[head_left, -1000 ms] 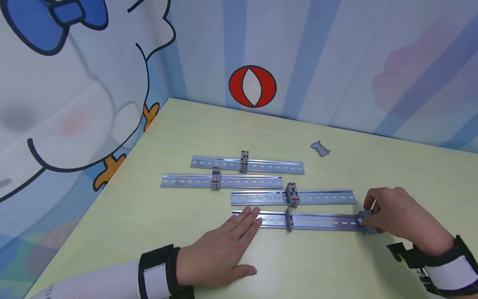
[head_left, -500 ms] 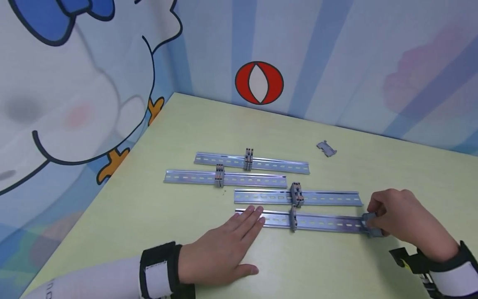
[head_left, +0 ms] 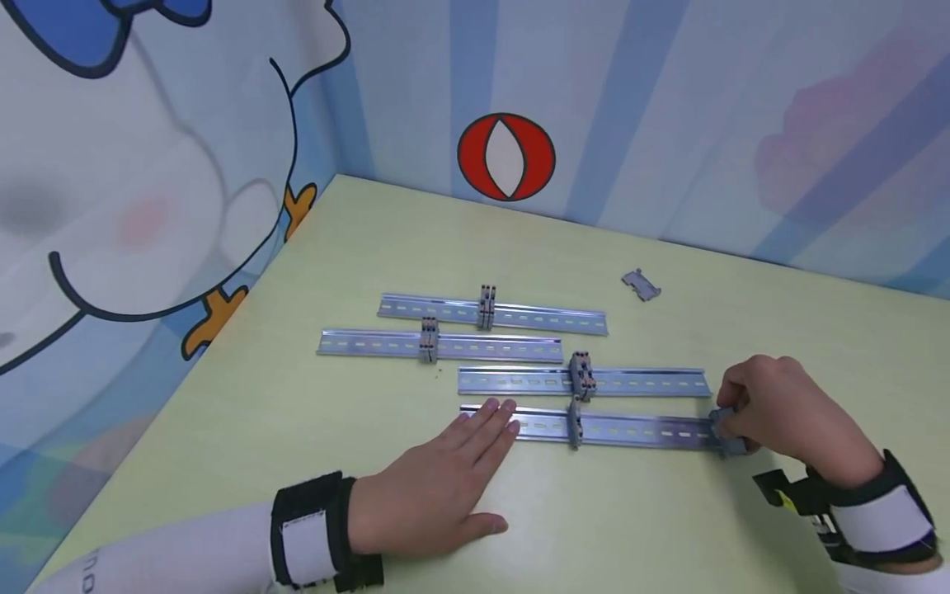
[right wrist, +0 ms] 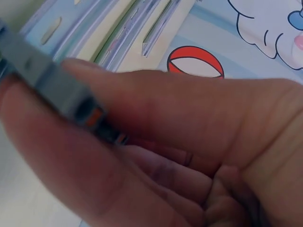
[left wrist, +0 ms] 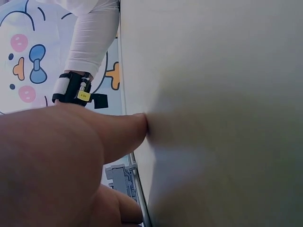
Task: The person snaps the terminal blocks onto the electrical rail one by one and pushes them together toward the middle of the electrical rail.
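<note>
In the head view my left hand [head_left: 426, 487] lies with straight fingers over the left end of the front slotted metal DIN rail [head_left: 646, 431]. At that rail's right end, my right hand [head_left: 787, 408] pinches a grey terminal block [head_left: 731, 441] between thumb and fingers. The right wrist view shows this block [right wrist: 52, 90] close up, with small orange marks near one end. A thin terminal block [head_left: 575, 422] stands upright on the front rail, between the two hands. The left wrist view has a grey block [left wrist: 122, 179] beyond the thumb.
Behind the front rail lie three more rails: a near one [head_left: 512, 381], a left one [head_left: 371, 342] and a far one [head_left: 549, 318]. Each carries upright terminal blocks. A flat grey piece [head_left: 641, 285] lies toward the back wall. Printed walls edge the pale table [head_left: 594, 528].
The head view has shifted slightly. Both hands keep their places along the front rail, with the pinched terminal block still at its right end.
</note>
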`<move>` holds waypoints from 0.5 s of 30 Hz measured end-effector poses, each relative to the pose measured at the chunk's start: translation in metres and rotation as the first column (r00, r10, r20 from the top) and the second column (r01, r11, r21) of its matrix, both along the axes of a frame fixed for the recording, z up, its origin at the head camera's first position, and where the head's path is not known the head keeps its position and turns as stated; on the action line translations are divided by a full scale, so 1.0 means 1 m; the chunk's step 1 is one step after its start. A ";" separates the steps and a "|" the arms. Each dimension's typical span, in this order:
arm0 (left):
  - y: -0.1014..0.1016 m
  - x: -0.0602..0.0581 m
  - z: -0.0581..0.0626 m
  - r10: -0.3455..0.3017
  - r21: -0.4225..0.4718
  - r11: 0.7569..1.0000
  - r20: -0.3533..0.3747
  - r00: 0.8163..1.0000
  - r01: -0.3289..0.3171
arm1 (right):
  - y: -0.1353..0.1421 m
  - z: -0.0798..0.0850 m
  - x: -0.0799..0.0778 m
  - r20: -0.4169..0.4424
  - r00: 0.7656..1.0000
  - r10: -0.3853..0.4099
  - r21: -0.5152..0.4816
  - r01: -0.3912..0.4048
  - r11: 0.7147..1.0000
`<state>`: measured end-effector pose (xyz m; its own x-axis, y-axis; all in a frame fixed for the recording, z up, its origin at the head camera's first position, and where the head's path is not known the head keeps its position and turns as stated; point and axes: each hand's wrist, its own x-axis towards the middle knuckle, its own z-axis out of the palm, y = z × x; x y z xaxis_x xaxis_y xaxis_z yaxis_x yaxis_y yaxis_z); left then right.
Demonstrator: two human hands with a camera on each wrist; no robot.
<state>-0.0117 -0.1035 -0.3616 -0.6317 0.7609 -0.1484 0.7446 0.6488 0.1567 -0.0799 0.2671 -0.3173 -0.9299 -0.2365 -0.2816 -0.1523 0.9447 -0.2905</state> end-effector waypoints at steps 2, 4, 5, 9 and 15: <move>-0.001 -0.001 0.002 0.000 -0.002 1.000 0.005 1.000 0.001 | -0.002 0.000 -0.003 0.007 1.000 0.005 -0.001 -0.005 1.000; -0.001 -0.003 0.003 0.004 -0.009 1.000 0.016 1.000 -0.004 | -0.005 0.000 -0.006 0.001 1.000 0.008 0.006 -0.008 1.000; -0.002 -0.004 0.003 0.008 -0.011 1.000 0.022 1.000 -0.008 | -0.007 0.000 -0.007 -0.009 1.000 0.011 0.011 -0.011 1.000; -0.003 -0.005 0.003 0.020 -0.012 1.000 0.051 0.998 -0.020 | -0.014 -0.002 -0.010 -0.036 0.999 0.017 0.038 -0.015 0.999; -0.001 -0.001 0.000 0.007 0.010 1.000 0.030 1.000 -0.008 | -0.007 -0.002 -0.004 0.006 1.000 0.012 0.040 -0.012 0.999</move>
